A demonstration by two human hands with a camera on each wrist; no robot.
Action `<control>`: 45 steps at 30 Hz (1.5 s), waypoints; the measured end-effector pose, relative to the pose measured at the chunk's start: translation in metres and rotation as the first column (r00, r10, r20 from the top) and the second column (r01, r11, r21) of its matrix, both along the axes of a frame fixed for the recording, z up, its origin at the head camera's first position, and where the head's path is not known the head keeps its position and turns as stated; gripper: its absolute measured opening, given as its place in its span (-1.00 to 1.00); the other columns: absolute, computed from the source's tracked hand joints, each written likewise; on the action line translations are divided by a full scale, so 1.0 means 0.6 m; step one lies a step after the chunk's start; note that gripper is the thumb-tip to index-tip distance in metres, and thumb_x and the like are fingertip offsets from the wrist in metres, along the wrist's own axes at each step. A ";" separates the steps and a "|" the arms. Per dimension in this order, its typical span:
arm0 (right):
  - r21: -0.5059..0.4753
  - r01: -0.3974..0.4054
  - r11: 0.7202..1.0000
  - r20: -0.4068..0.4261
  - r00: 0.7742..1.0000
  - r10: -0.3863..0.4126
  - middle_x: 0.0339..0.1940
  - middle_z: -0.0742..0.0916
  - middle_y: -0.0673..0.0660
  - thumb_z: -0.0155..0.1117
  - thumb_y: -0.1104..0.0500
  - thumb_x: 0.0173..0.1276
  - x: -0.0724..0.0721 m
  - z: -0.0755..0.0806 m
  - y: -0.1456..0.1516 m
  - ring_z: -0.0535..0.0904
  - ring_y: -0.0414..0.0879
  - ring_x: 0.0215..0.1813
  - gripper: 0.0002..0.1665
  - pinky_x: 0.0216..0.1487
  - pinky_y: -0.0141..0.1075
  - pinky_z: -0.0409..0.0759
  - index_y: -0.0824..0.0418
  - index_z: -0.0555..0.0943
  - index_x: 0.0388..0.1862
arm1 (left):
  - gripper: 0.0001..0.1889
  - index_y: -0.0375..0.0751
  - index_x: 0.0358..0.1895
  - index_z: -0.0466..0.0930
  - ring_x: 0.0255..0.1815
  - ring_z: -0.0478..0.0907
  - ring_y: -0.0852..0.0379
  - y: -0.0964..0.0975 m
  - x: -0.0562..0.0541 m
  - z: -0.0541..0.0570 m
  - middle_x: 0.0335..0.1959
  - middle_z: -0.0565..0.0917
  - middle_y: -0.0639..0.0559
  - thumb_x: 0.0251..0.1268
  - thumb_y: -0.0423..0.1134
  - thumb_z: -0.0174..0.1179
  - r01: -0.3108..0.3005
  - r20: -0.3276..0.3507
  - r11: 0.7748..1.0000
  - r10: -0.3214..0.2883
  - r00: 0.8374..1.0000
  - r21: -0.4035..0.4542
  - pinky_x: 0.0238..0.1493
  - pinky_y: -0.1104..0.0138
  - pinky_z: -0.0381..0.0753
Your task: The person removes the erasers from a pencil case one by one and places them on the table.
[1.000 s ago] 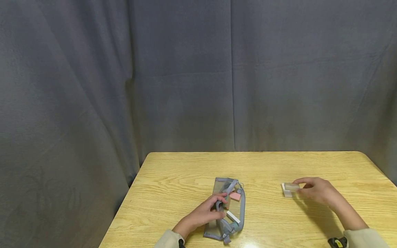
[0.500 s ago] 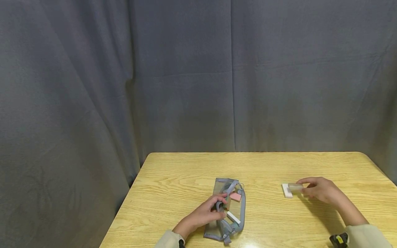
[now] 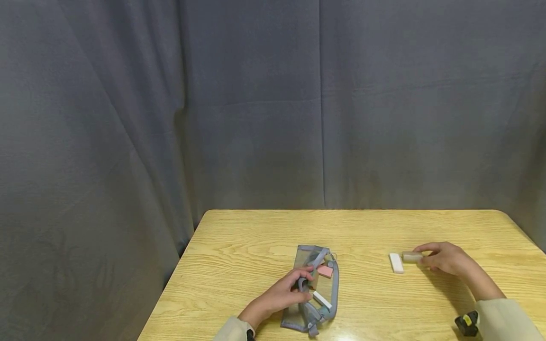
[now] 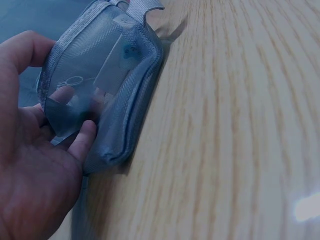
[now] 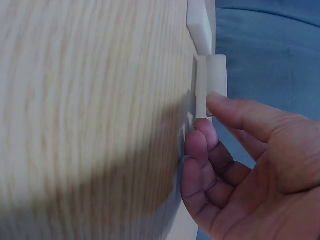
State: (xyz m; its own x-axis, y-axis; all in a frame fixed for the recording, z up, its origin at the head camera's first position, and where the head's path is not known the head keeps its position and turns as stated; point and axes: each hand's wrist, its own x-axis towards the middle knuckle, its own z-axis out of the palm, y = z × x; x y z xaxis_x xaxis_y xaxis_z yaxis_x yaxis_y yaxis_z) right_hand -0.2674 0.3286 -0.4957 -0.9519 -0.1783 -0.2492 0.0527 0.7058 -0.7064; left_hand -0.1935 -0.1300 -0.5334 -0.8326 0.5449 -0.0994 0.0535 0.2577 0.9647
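My left hand [image 3: 283, 293] grips the edge of a grey mesh pouch [image 3: 335, 289], thumb and fingers holding its mouth open. Through the mesh show a pink eraser [image 3: 325, 271] and a white eraser [image 3: 322, 300]; in the left wrist view the pouch [image 4: 120, 125] stands on the table beside the palm. Over on the right, my right hand [image 3: 445, 259] pinches one end of a beige, slightly see-through eraser [image 3: 411, 257] between thumb and fingers, close over the table. Just left of it a second white eraser [image 3: 396, 263] lies flat, also visible in the right wrist view.
The wooden table [image 3: 358, 232] has rounded far corners. Behind it hangs a grey curtain [image 3: 256, 118], which also covers the left side. A black device with a yellow mark [image 3: 467, 323] is at the right wrist.
My right hand has drawn the beige eraser rightward, off from over the white one, and lowered it beside that eraser. The left hand keeps its hold on the pouch.
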 end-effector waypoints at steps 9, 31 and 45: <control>-0.007 -0.003 1.000 0.022 1.000 0.004 -0.29 0.66 0.11 0.36 0.18 0.36 -0.009 -0.009 0.006 0.50 -0.06 -0.37 -0.47 -0.38 -0.29 0.46 0.45 0.55 0.21 | -0.59 -0.17 0.22 0.45 0.62 0.03 -0.18 0.002 0.004 0.005 0.56 0.24 0.12 0.35 -0.21 0.21 0.003 0.000 1.000 -0.003 1.000 -0.007 0.44 -0.11 0.25; -0.012 -0.038 0.999 -0.024 0.999 0.037 -0.43 0.64 0.09 0.36 0.25 0.33 -0.004 -0.003 0.004 0.50 -0.08 -0.45 -0.40 -0.46 -0.32 0.44 0.52 0.47 0.26 | -0.61 -0.11 0.21 0.47 0.63 0.01 -0.14 0.000 0.002 0.002 0.55 0.25 0.21 0.34 -0.19 0.22 -0.005 0.001 1.000 0.005 1.000 -0.018 0.46 -0.09 0.22; 0.066 -0.084 0.994 -0.095 0.991 0.090 -0.09 0.68 0.28 0.32 -0.11 0.43 0.026 0.039 -0.038 0.61 0.03 -0.16 -0.25 -0.26 -0.17 0.57 0.42 0.46 0.34 | -0.63 -0.13 0.20 0.47 0.63 0.02 -0.16 0.002 0.000 0.000 0.55 0.26 0.16 0.37 -0.21 0.22 -0.013 -0.002 1.000 0.013 1.000 -0.015 0.46 -0.10 0.23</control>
State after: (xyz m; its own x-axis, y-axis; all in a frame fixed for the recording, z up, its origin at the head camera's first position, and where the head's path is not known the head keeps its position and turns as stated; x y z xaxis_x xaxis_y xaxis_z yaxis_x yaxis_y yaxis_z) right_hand -0.2517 0.3058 -0.4724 -0.9538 -0.2485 -0.1691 -0.0778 0.7475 -0.6597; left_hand -0.1933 -0.1288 -0.5333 -0.8396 0.5328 -0.1055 0.0522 0.2725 0.9607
